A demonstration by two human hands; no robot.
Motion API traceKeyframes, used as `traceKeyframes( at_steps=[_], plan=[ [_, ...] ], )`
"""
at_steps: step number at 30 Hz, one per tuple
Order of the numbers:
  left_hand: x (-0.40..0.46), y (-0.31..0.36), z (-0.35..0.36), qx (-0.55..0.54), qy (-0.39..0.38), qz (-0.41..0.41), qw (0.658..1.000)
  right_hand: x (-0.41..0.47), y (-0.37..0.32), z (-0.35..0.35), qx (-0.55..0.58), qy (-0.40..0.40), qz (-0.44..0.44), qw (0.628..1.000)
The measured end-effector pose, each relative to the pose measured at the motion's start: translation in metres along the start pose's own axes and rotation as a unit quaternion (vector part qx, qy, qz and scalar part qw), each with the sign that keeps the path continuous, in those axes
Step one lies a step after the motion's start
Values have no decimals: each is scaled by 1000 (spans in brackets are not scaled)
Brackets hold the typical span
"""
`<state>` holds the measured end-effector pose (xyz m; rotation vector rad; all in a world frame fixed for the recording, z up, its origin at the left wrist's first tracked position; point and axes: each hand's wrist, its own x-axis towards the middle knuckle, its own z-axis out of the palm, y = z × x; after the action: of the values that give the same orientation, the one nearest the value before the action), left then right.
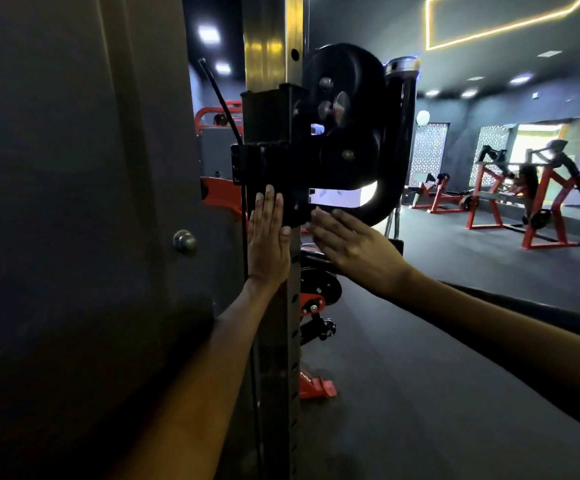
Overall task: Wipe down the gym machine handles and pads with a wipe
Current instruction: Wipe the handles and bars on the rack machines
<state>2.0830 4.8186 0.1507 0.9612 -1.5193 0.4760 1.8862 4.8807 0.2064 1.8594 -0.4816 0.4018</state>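
Note:
A black pulley carriage (281, 150) sits on a perforated steel upright (274, 39) of a cable machine. A curved black handle tube (399, 133) loops round its pulley wheel (344, 84). My left hand (268, 240) lies flat against the left face of the upright, straight fingers touching the carriage's lower edge. My right hand (349, 242) reaches in from the right with straight fingers, its tips touching the carriage's underside by the tube's bend. No wipe shows in either hand.
A dark panel (74, 202) with a round knob (184, 241) fills the left. A black cable (221, 98) runs behind the upright. Red machine parts (316, 382) stand at the upright's base. Red-framed machines (544, 199) stand across the dark floor at the right.

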Motion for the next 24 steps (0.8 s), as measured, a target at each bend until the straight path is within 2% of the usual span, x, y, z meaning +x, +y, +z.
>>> traceKeyframes(
  at_steps=[2, 5, 9, 11, 13, 14, 15, 16, 17, 18, 20, 21, 22, 23, 24],
  plan=[
    [-1, 0, 1, -6, 3, 2, 1000, -8, -1, -2, 26, 32, 3, 999],
    [-1, -3, 3, -22, 6, 5, 1000, 18, -1, 1, 65, 96, 60, 991],
    [-2, -3, 2, -33, 2, 0, 999, 53, -9, 11, 61, 22, 136, 989],
    [-2, -2, 3, -33, 7, 3, 999, 39, -11, 14, 56, 37, 129, 989],
    [-2, -1, 3, -31, 9, 6, 999, 8, -16, 13, 48, 76, 73, 993],
    [-2, 0, 2, -27, 9, 5, 1000, -9, -22, 13, 86, 78, 67, 991],
    [-2, 0, 3, -24, 9, 2, 1000, -22, -30, 13, 163, 75, 102, 978],
    [-3, 0, 2, -23, 9, -2, 1000, -30, -42, 15, 270, 80, 178, 943],
    [-3, 0, 2, -24, 10, -6, 1000, -30, -54, 14, 385, 96, 286, 872],
    [-3, 0, 2, -27, 9, -9, 1000, -24, -63, 15, 491, 121, 409, 760],
    [-4, 2, 3, -26, 8, -12, 1000, -2, -61, 20, 647, 155, 600, 444],
    [-5, 3, 2, -23, 7, -11, 1000, 9, -55, 26, 702, 155, 627, 302],
    [-5, 4, 2, -23, 5, -12, 1000, 18, -49, 31, 755, 160, 608, 186],
    [-4, 4, 2, -23, 4, -14, 1000, 27, -44, 38, 801, 178, 565, 93],
    [-5, 5, 1, -22, 3, -17, 1000, 35, -42, 39, 831, 197, 519, 25]
  ],
)
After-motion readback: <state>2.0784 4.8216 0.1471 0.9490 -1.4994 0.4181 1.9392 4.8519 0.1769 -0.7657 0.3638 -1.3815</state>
